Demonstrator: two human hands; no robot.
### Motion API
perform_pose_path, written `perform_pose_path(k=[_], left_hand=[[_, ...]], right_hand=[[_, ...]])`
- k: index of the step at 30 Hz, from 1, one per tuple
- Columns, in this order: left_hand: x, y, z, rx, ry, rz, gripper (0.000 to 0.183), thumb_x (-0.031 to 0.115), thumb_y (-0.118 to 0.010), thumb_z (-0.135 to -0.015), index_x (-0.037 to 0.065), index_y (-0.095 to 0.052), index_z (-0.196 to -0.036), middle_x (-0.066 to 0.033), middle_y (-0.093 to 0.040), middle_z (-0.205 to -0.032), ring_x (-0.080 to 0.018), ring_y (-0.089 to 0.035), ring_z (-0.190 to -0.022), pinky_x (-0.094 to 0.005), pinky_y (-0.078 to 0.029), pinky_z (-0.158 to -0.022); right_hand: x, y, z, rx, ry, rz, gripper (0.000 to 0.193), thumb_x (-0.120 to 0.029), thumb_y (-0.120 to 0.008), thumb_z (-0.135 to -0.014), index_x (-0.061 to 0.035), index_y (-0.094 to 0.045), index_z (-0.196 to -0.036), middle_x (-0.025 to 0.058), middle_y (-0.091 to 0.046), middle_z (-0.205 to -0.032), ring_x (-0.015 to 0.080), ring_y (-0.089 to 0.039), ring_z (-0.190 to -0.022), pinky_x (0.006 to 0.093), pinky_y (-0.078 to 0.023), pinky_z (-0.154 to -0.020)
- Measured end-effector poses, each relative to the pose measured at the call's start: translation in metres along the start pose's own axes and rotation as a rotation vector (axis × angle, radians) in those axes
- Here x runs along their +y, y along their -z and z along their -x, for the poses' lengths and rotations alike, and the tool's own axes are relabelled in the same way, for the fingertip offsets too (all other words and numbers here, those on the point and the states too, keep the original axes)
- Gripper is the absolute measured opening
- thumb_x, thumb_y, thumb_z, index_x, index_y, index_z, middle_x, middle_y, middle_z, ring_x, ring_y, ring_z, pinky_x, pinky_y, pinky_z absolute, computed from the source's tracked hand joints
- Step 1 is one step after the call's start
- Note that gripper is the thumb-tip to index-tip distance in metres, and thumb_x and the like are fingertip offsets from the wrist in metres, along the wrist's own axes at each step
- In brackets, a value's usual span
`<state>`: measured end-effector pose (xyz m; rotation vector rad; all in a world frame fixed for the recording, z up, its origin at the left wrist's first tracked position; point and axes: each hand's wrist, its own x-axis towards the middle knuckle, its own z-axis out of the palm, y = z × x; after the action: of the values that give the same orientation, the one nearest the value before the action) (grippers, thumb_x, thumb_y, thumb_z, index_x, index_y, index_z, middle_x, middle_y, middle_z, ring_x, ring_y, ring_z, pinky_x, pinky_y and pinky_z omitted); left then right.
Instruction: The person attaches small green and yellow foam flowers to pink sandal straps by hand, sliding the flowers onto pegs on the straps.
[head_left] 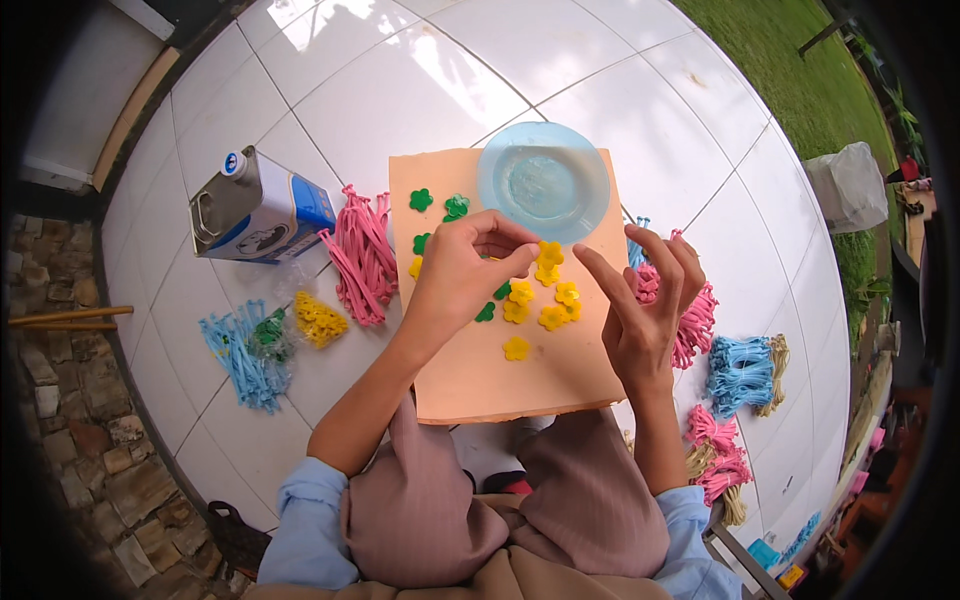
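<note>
My left hand (462,265) reaches over the peach-coloured board (470,385), thumb and forefinger pinched on a yellow plastic flower (550,253). To its right, my right hand (645,310) hovers with fingers apart and nothing visible in them. Below the held flower lie several loose yellow flowers (516,312), with a single yellow flower (516,348) nearer to me. Green flowers (421,199) are scattered along the board's left side, some partly hidden by my left hand. A translucent blue plate (490,190) with a little clear material in it sits at the board's far right corner.
Left of the board stand a metal can (262,210), pink strips (362,255), blue strips (240,355) and a bag of yellow flowers (318,320). On the right lie pink bundles (695,325) and a blue bundle (738,375). White floor tiles (400,85) surround everything; grass borders the far right.
</note>
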<state>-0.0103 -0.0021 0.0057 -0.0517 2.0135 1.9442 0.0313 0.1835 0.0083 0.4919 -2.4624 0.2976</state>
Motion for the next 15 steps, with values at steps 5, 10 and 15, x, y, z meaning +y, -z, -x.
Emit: perform_pose_path(k=[5, 10, 15], left_hand=[[0.005, -0.033, -0.010, -0.036, -0.198, -0.361, 0.009, 0.005, -0.064, -0.077, 0.000, -0.061, -0.084, -0.0081, -0.065, -0.075, -0.0137, -0.063, -0.068, -0.0239, -0.051, -0.063], [-0.013, -0.054, -0.028, 0.000, -0.595, -0.842, 0.006, 0.003, -0.059, -0.076, -0.001, -0.059, -0.079, -0.0122, -0.062, -0.074, -0.0262, -0.060, -0.064, -0.0328, -0.049, -0.059], [-0.010, -0.046, -0.022, 0.074, -0.762, -0.897, 0.008, 0.004, -0.061, -0.076, 0.000, -0.062, -0.083, -0.0116, -0.062, -0.077, -0.0254, -0.058, -0.059, -0.0322, -0.047, -0.058]], right_hand=[[0.020, 0.009, 0.005, -0.011, -0.213, -0.094, 0.038, 0.008, -0.052, -0.071, -0.0094, -0.060, -0.104, 0.0072, -0.051, -0.110, 0.0270, -0.042, -0.102, 0.0402, -0.035, -0.090], [0.017, -0.004, 0.030, -0.123, -0.549, -0.540, 0.029, 0.003, -0.054, -0.077, -0.0058, -0.050, -0.104, 0.0040, -0.058, -0.095, 0.0223, -0.048, -0.095, 0.0372, -0.034, -0.088], [0.005, -0.018, 0.039, -0.198, -0.370, -0.443, 0.040, -0.003, -0.063, -0.072, -0.0062, -0.047, -0.109, 0.0000, -0.058, -0.097, 0.0212, -0.049, -0.096, 0.0380, -0.032, -0.088]])
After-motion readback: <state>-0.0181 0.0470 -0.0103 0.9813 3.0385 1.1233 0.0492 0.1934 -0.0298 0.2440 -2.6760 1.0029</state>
